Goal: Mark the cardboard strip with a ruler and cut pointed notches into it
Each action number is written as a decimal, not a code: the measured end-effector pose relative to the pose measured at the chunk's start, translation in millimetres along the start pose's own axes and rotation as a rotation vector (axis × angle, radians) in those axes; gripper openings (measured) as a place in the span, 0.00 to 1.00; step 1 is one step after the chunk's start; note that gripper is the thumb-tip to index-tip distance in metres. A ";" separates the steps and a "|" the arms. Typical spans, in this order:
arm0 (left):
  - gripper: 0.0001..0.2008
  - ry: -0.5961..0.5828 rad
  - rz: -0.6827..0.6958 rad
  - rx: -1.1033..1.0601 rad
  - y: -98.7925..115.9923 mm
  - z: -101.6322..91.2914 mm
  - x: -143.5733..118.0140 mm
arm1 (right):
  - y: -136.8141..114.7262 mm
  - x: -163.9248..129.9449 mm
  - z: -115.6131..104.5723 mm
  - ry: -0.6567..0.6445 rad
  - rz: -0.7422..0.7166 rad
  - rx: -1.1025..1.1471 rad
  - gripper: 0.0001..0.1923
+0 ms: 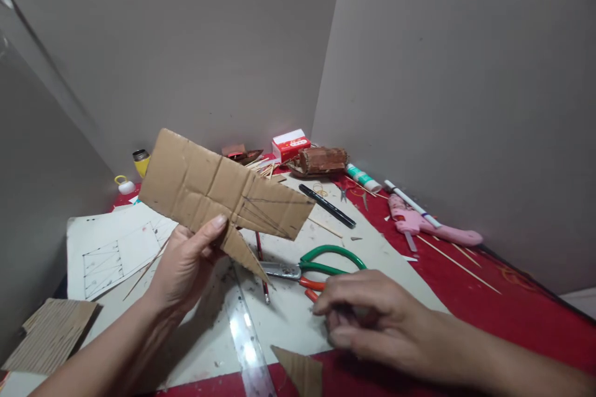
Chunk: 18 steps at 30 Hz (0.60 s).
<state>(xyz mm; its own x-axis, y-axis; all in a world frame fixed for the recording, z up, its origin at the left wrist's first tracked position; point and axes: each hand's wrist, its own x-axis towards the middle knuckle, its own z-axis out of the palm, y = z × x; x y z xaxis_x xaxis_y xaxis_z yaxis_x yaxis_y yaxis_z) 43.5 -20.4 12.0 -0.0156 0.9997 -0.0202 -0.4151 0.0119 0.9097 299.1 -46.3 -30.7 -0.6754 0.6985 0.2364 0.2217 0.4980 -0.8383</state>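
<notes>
My left hand (pixel 198 257) pinches a cut piece of brown cardboard (pixel 190 177) between thumb and fingers, holding it up above the work surface. Pen lines fan across the cardboard's right part, and a narrow pointed strip (pixel 244 254) hangs below my thumb. My right hand (pixel 372 313) hovers low with loosely curled fingers and nothing visible in them. Its fingertips are close to the orange handles (pixel 313 285) of a cutting tool; whether they touch is unclear. Beside these lie green-handled scissors (pixel 333 258), their blades partly behind the cardboard strip. A small cardboard offcut (pixel 302 372) lies at the front edge.
A clear ruler (pixel 249 335) and a pencil (pixel 265 288) lie mid-table. Drawn paper (pixel 107 254) and corrugated cardboard (pixel 51 332) are at left. Behind are a black marker (pixel 327 206), a brown model (pixel 321 161) and a red box (pixel 290 144). A pink glue gun (pixel 423 223) rests right.
</notes>
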 end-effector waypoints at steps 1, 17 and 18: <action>0.08 -0.009 -0.005 0.014 -1.3 0.1 -0.6 | -0.2 -0.1 -1.0 0.072 0.023 0.023 0.12; 0.20 -0.220 -0.166 0.284 -27.5 -1.7 -7.7 | 5.5 9.7 4.3 0.239 0.474 0.683 0.22; 0.20 -0.246 -0.176 0.293 -29.1 -1.1 -8.4 | 4.9 9.6 5.0 0.249 0.473 0.677 0.21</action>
<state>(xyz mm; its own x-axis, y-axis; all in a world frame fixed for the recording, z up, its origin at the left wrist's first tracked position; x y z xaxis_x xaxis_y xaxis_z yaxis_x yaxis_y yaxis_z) 54.8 -29.1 -14.8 0.2647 0.9570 -0.1190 -0.1151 0.1538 0.9814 290.2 -39.7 -35.0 -0.4268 0.8868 -0.1772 -0.0799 -0.2322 -0.9694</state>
